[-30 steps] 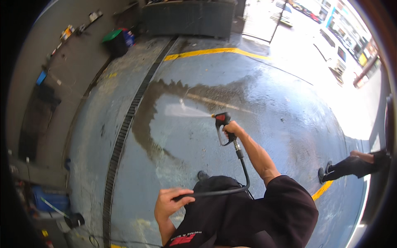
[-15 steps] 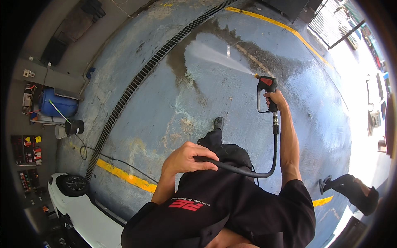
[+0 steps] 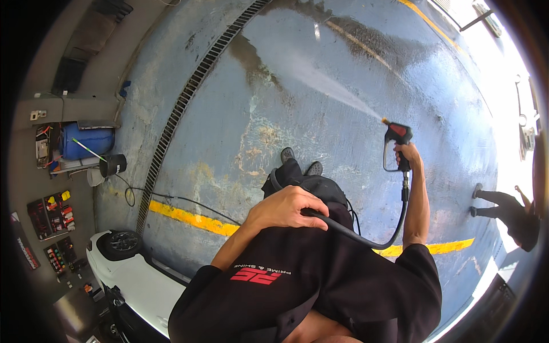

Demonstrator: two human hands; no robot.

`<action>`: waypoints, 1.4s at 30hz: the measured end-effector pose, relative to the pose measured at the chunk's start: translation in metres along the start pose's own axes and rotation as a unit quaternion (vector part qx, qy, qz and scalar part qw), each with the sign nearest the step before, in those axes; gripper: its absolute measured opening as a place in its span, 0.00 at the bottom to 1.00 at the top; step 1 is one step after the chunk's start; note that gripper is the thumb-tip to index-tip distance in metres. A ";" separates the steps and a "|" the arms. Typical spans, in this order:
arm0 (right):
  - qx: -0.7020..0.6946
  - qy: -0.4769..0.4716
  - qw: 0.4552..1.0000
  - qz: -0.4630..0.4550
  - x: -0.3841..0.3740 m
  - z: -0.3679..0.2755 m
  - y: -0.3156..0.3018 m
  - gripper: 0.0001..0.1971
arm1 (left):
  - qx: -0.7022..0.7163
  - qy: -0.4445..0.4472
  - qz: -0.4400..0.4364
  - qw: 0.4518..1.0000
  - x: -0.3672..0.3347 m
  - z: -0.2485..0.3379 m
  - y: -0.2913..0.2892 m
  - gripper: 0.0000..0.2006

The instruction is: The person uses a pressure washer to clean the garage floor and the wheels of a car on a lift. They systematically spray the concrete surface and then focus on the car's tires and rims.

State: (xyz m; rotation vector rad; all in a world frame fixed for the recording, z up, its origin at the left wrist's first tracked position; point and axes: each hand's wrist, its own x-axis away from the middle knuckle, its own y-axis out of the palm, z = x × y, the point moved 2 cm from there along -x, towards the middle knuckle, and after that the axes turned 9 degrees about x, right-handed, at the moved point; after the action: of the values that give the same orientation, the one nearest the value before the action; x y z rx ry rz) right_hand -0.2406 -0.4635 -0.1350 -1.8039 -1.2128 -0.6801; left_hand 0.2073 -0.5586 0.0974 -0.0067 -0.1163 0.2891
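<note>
My right hand (image 3: 407, 153) is closed around the grip of a black and red pressure washer gun (image 3: 400, 134), held out ahead to my right. A white fan of water (image 3: 329, 84) sprays from its brass-coloured tip toward the far left, onto the blue painted floor (image 3: 217, 137). From the gun's lower end a black hose (image 3: 357, 235) curves down and back across my front. My left hand (image 3: 291, 208) is wrapped around that hose near my waist. Dark wet patches (image 3: 251, 60) and patches with worn paint show on the floor.
A slotted drain (image 3: 182, 103) runs along the floor on the left. At lower left stands a white car (image 3: 137, 286); beyond it are a black bucket (image 3: 113, 165) and a blue barrel (image 3: 88, 142). Another person (image 3: 509, 211) is at the right. Yellow lines (image 3: 194, 219) cross the floor.
The gun has moved right and nearer to me, still spraying. My left hand has shifted slightly right with the hose. Both my shoes now show, and the other person has moved.
</note>
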 end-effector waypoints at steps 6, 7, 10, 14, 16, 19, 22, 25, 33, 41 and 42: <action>-0.047 0.118 0.987 -0.102 0.006 0.109 0.026 0.04 | 0.006 0.023 0.012 1.000 0.006 -0.012 -0.004 0.14; -0.077 0.119 0.984 -0.106 0.004 0.113 0.031 0.04 | 0.008 0.007 0.009 1.000 0.008 -0.010 -0.007 0.14; -0.139 0.077 0.985 -0.064 -0.010 0.111 0.057 0.04 | 0.013 -0.006 0.035 0.999 0.017 -0.009 -0.020 0.14; -0.043 0.072 0.986 -0.145 -0.015 0.060 0.085 0.05 | 0.014 -0.009 0.093 0.995 0.030 -0.011 -0.036 0.14; -0.084 0.045 0.992 -0.086 -0.022 0.032 0.100 0.06 | 0.017 -0.017 0.113 0.993 0.041 -0.009 -0.048 0.14; -0.063 0.019 0.996 -0.061 -0.030 -0.013 0.119 0.05 | 0.010 -0.005 0.162 0.987 0.061 -0.020 -0.072 0.14; 0.004 0.008 0.995 -0.103 -0.037 -0.070 0.136 0.05 | 0.011 -0.017 0.190 0.982 0.078 -0.029 -0.099 0.13; -0.025 -0.030 0.999 -0.033 -0.049 -0.123 0.158 0.06 | 0.030 -0.001 0.229 0.973 0.095 -0.033 -0.129 0.12; 0.130 -0.135 0.981 0.046 -0.052 -0.281 0.225 0.10 | 0.050 0.006 0.251 0.967 0.115 -0.057 -0.231 0.12; 0.380 -0.291 0.874 0.084 -0.040 -0.395 0.313 0.22 | 0.050 -0.006 0.275 0.960 0.117 -0.063 -0.333 0.12; 0.381 -0.305 0.867 0.102 -0.046 -0.405 0.320 0.21 | 0.048 -0.007 0.283 0.958 0.114 -0.062 -0.343 0.12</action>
State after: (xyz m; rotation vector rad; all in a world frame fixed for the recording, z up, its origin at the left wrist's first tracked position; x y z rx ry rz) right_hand 0.0427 -0.8928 -0.0766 -1.4301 -1.3850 0.5078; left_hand 0.4201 -0.8545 0.0567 0.0603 -0.1126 0.8672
